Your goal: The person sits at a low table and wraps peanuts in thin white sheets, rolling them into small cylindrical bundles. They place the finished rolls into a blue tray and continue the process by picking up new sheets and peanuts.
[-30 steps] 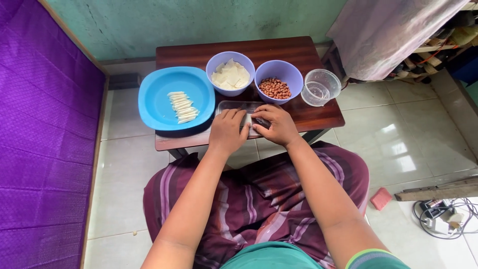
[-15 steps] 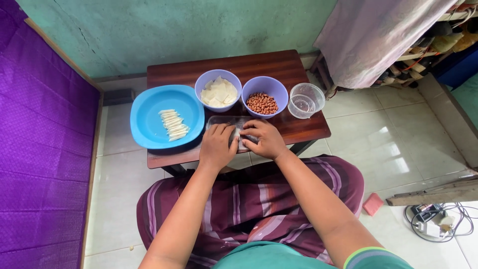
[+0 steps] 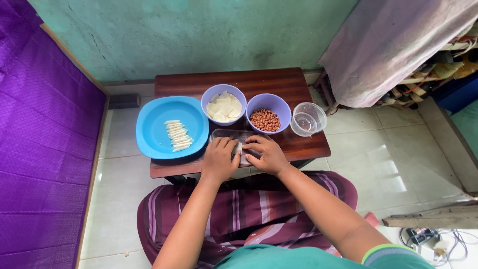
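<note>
Both hands, left and right, pinch a pale wrapper over the clear tray on counter; peanuts bowl just behind

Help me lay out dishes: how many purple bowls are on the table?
2: one purple bowl of pale square pieces beside the blue plate, another purple bowl of peanuts right of it, next to the clear cup.

bare forearms lead to the left hand and right hand, no rings or watch visible. teal short sleeves, the right one edged with yellow-green trim. maroon wrap with grey and pink stripes over the lap.
</note>
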